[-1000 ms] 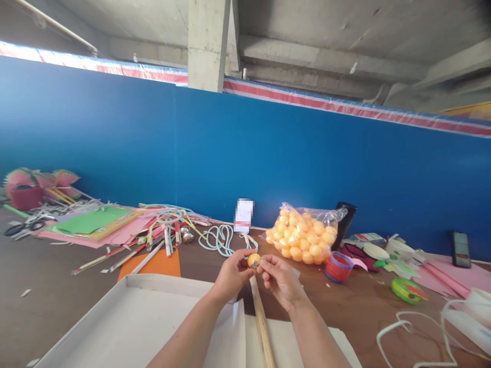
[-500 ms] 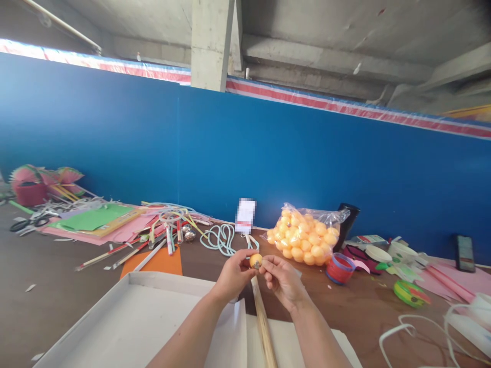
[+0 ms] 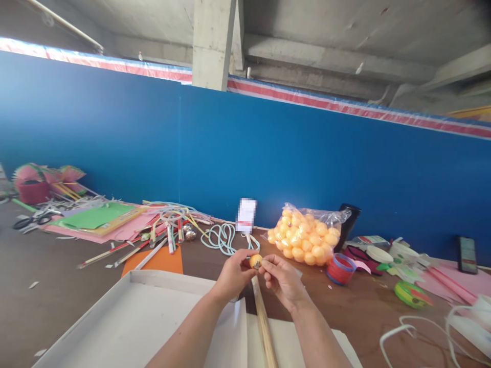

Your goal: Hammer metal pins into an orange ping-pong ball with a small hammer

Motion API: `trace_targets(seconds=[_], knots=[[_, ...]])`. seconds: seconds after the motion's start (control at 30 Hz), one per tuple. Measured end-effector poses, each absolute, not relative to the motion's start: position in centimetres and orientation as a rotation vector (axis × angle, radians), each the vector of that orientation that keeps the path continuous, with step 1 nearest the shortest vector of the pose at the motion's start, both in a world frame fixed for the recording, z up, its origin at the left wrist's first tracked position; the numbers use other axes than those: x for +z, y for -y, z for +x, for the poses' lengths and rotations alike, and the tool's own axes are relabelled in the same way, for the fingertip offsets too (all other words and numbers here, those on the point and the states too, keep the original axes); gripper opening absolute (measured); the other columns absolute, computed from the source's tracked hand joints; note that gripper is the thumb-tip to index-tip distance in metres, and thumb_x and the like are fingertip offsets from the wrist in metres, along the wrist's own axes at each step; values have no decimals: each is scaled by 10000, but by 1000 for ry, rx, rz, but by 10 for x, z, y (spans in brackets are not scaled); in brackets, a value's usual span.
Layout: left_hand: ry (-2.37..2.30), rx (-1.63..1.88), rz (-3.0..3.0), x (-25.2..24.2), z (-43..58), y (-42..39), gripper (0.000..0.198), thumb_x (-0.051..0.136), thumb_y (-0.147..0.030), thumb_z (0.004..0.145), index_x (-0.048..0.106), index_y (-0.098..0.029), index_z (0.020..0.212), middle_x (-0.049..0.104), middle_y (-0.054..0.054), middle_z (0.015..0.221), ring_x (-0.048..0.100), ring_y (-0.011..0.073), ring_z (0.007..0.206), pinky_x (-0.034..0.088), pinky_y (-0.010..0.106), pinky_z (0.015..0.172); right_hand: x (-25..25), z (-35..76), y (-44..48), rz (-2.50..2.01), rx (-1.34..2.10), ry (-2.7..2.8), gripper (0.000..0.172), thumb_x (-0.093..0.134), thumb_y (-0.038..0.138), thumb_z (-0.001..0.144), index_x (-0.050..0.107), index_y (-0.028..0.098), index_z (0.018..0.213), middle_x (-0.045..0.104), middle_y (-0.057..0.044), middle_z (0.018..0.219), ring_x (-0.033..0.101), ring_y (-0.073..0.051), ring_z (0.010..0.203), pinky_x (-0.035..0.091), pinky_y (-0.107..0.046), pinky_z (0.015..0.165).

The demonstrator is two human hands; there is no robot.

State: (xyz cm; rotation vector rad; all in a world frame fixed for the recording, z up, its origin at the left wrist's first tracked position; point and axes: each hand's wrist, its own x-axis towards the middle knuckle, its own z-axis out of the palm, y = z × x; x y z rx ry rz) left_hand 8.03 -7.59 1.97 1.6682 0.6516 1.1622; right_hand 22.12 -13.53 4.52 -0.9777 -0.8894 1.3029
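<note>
My left hand [image 3: 232, 276] and my right hand [image 3: 283, 280] meet over the brown table, fingers pinched together on one small orange ball [image 3: 255, 261]. The ball sits at the top end of a long wooden stick [image 3: 263, 322] that runs down between my forearms. Whether the ball is fixed to the stick I cannot tell. Just beyond my hands lies a clear plastic bag of orange balls [image 3: 305, 237].
A white shallow box [image 3: 126, 317] lies at the lower left. Coloured paper, sticks and pale cords [image 3: 220, 237] clutter the back left; scissors [image 3: 28, 221] far left. Red tape roll [image 3: 339, 269], green roll [image 3: 410, 294], black cup [image 3: 347, 220], phone [image 3: 467, 254] and white straps on the right.
My hands and the ball have stayed almost where they were; the view has shifted slightly to the left.
</note>
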Motion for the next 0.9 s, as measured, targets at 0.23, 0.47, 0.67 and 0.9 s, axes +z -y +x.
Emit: trace_targets(seconds=[0.23,0.47,0.67,0.9], knots=[[-688,1185,1719,18,78,78,382,631,-103,632,611,-201,1001,624,47,969,584,166,860,467,263,754,43,220,136,-1050,1269,921,195,675,288,729,536,153,749,620,0,633,478,-39,470,415,-114,390],[-680,1156,1639,18,80,74,379,655,-126,625,618,-188,997,635,58,978,594,175,855,465,271,755,41,216,136,-1038,1229,943,214,665,315,733,521,158,753,607,6,626,463,-44,466,391,-123,381],[-544,1081,1407,21,81,73,443,669,-150,635,586,-183,1069,647,58,981,589,164,831,457,262,735,47,218,136,-1011,1174,856,258,625,402,754,539,163,796,548,35,581,400,-23,408,288,-111,332],[-474,1054,1318,22,79,71,476,689,-158,627,577,-166,1090,641,64,962,578,156,816,454,250,711,41,219,133,-1140,1136,863,300,627,451,732,548,167,783,527,43,589,401,-22,414,265,-111,335]])
